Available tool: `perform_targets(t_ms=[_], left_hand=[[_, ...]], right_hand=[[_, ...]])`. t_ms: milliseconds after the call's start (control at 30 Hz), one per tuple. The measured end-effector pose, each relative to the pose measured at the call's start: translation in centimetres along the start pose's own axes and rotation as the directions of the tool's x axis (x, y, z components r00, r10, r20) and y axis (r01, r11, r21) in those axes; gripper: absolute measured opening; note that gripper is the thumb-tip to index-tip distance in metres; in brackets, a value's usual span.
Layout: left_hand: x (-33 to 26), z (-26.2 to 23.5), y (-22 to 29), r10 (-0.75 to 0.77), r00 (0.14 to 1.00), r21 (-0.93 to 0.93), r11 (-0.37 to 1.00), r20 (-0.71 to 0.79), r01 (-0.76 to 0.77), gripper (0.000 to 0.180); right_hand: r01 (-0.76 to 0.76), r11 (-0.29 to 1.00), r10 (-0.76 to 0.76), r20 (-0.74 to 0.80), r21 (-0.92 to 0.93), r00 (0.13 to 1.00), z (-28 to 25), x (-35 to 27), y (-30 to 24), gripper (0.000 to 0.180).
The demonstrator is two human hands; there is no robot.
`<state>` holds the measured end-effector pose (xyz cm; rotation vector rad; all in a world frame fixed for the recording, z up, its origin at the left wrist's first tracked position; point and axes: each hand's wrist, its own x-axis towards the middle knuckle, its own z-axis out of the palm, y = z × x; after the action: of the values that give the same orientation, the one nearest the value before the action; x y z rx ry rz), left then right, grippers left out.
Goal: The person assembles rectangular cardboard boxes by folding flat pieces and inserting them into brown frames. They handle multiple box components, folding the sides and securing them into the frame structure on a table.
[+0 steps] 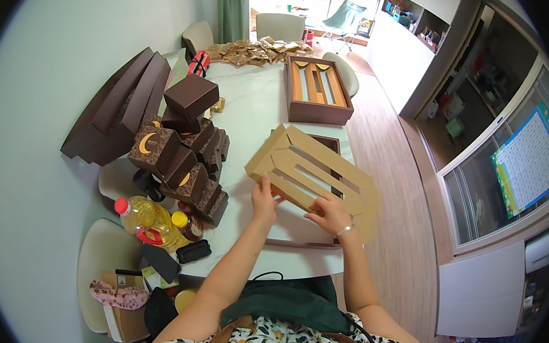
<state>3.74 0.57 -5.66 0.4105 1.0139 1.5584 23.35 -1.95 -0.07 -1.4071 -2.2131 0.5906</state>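
Observation:
Both my hands hold a tan cardboard insert (303,145) with long slots, tilted above the table. My left hand (264,201) grips its near-left edge, the thumb on the outside. Along the lower edge my right hand (331,217) pinches the card, fingers partly hidden. Beneath the insert lies a shallow dark brown box (331,144), largely covered by it. Farther back stands another brown box (321,111) with an orange-tan slotted insert inside.
Stacked small brown boxes (192,97) fill the table's left side, beside large brown boxes (105,114). Nearer are an oil bottle (146,220), a yellow-capped jar (187,225) and a black case (194,251). Small golden packets (258,51) lie at the far end. Chairs surround the table.

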Motion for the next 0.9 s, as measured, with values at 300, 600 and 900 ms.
perform_targets(t_ms=[300,600,900], left_hand=[[-0.9,1.0,-4.8,-0.17,0.936,-0.148,0.963,0.307,0.224,0.043],[-2.4,1.4,-6.9,-0.214,0.931,-0.053,0.969,0.295,0.24,0.042],[-1.3,1.6,-6.4,-0.272,0.962,0.199,0.945,0.037,0.259,0.04]], right_hand=[[-0.033,0.999,0.027,-0.141,-0.04,0.99,2.2,-1.9,2.3,0.021],[0.055,0.998,-0.053,-0.157,0.008,0.986,3.4,-0.2,0.7,0.017],[-0.171,0.959,0.185,-0.043,0.225,0.982,4.4,1.0,0.4,0.02]])
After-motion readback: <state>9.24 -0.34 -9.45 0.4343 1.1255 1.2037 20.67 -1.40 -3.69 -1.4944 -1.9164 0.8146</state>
